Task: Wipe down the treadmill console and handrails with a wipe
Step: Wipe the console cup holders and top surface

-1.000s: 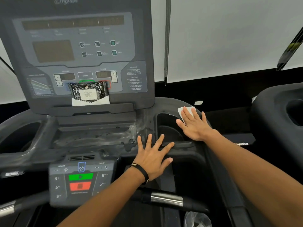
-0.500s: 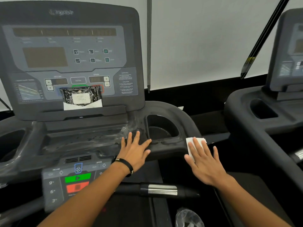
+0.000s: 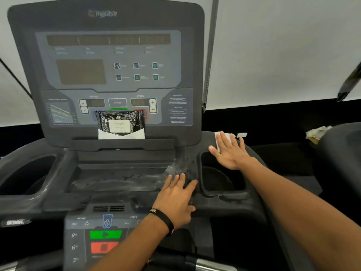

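The dark treadmill console (image 3: 109,75) fills the upper left, its tray (image 3: 121,178) streaked with wet smears. My right hand (image 3: 229,151) lies flat with straight fingers on a white wipe (image 3: 224,137), pressing it against the console's far right rim behind the right cup holder (image 3: 216,180). My left hand (image 3: 176,198), a black band on its wrist, rests flat on the console edge between the tray and the cup holder. A black wipes packet (image 3: 121,124) leans on the console's ledge. A handrail grip (image 3: 207,265) shows at the bottom edge.
A lower control panel (image 3: 93,237) with green and red buttons sits below the tray. A left cup holder (image 3: 29,173) lies at the left. Part of a neighbouring treadmill (image 3: 340,153) stands at the right, with crumpled material (image 3: 318,132) on it. White blinds hang behind.
My right hand has slid the wipe from the console's near right edge up to its far right rim behind the cup holder. My left hand stays flat on the console.
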Demonstrator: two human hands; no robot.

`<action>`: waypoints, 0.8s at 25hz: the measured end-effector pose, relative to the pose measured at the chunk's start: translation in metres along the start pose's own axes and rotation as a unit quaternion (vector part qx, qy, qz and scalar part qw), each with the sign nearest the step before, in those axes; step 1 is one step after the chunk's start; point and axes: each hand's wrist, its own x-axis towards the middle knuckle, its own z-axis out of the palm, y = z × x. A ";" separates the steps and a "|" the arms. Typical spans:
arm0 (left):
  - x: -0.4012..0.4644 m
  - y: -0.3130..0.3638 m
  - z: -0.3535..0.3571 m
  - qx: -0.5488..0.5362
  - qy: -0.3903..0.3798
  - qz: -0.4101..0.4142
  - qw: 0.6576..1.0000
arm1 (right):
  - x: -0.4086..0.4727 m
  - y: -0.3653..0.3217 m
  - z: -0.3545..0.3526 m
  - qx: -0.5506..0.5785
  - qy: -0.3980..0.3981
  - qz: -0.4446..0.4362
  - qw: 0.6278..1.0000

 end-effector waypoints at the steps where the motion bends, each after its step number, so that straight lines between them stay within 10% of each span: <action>1: 0.002 -0.002 -0.002 0.007 0.002 0.004 1.000 | 0.014 -0.013 -0.003 -0.008 -0.010 -0.023 1.000; 20: -0.016 -0.016 -0.004 -0.068 0.073 -0.014 0.995 | -0.164 -0.096 0.055 -0.043 -0.050 -0.193 0.979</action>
